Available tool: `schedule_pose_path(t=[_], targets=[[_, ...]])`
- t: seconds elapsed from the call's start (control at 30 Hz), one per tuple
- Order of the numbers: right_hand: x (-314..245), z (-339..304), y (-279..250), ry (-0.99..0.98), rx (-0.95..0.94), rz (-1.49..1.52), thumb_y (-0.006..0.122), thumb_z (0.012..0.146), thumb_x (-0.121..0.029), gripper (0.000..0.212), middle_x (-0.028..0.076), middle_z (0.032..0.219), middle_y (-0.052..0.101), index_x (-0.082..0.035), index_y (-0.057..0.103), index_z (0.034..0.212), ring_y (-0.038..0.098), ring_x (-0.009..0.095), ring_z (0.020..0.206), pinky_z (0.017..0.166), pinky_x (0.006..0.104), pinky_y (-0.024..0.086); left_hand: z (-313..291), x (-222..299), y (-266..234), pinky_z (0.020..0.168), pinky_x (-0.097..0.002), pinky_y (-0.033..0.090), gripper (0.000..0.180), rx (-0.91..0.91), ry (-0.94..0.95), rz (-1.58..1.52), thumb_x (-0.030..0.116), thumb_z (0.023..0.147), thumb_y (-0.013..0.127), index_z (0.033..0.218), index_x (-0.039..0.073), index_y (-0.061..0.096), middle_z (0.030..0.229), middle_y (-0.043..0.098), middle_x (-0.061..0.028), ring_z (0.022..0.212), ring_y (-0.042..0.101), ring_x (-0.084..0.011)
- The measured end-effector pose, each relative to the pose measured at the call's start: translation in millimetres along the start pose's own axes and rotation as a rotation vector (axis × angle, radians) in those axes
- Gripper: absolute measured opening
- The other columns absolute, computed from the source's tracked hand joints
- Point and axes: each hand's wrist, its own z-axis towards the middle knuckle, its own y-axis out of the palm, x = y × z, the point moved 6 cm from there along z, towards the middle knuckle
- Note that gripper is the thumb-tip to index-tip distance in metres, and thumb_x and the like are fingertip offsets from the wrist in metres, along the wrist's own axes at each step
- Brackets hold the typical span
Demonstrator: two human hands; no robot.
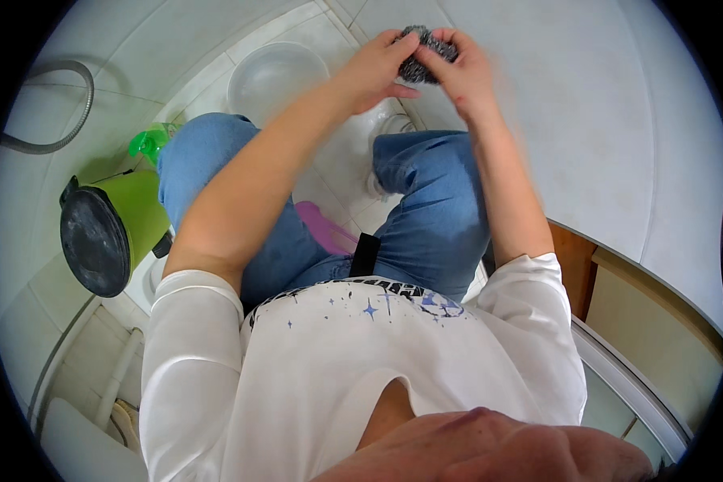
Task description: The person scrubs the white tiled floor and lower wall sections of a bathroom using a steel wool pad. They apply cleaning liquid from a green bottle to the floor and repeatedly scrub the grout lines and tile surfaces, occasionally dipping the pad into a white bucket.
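A grey metal wire scourer (416,71) is up at the top of the head view, just right of the middle. My left hand (371,74) grips its left side, with one finger stretched out below it. From the other side my right hand (467,74) pinches the scourer, its thumb across the front and its fingers behind. Both arms reach forward over my bent knees. Parts of the scourer are hidden under the fingers.
A translucent round basin (275,76) sits on the tiled floor ahead of my left knee. To the left are a green bottle (146,145), a green bin with a black lid (96,241) and a shower hose (88,104). A pale smooth panel (586,120) rises on the right.
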Motion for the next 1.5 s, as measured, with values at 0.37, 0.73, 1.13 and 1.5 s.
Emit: schedule_pose_path(t=[0.37, 0.73, 1.13, 1.5], targets=[[44.2, -7.3, -81.5, 0.274, 0.050, 0.109, 0.070, 0.081, -0.018, 0.034, 0.002, 0.094, 0.062, -0.001, 0.061, 0.108, 0.057, 0.011, 0.086, 0.075, 0.0244, 0.047, 103.5, -53.1, -2.1, 0.078, -0.0330, 0.048, 0.041, 0.335, 0.224, 0.488, 0.025, 0.082, 0.066, 0.114, 0.003, 0.055, 0.107, 0.061, -0.0126, 0.091, 0.060, -0.0237], [73.4, 9.1, -49.7, 0.258, -0.117, -0.156, 0.068, 0.082, -0.011, 0.024, 0.004, 0.087, 0.063, 0.002, 0.061, 0.100, 0.057, 0.011, 0.080, 0.071, 0.0244, 0.047, 133.5, -76.1, 0.4, 0.072, -0.0389, 0.047, 0.034, 0.548, 0.546, 0.456, 0.018, 0.080, 0.066, 0.106, 0.006, 0.048, 0.087, 0.061, -0.0151, 0.080, 0.060, -0.0314], [60.2, 14.5, -32.4, 0.273, -0.253, -0.209, 0.068, 0.082, -0.012, 0.023, 0.003, 0.087, 0.063, 0.001, 0.061, 0.099, 0.057, 0.011, 0.078, 0.068, 0.0249, 0.047, 131.4, -74.1, 6.6, 0.065, -0.0391, 0.046, 0.025, 0.623, 0.530, 0.442, 0.019, 0.080, 0.067, 0.097, 0.007, 0.053, 0.078, 0.060, -0.0159, 0.070, 0.058, -0.0334], [59.4, 14.2, -18.0, 0.272, -0.290, -0.294, 0.066, 0.083, -0.012, 0.022, 0.005, 0.085, 0.064, 0.001, 0.060, 0.100, 0.059, 0.012, 0.077, 0.069, 0.0266, 0.047, 153.5, -55.2, -16.1, 0.067, -0.0411, 0.046, 0.022, 0.622, 0.521, 0.390, 0.015, 0.079, 0.066, 0.091, 0.003, 0.052, 0.080, 0.061, -0.0185, 0.073, 0.058, -0.0356]])
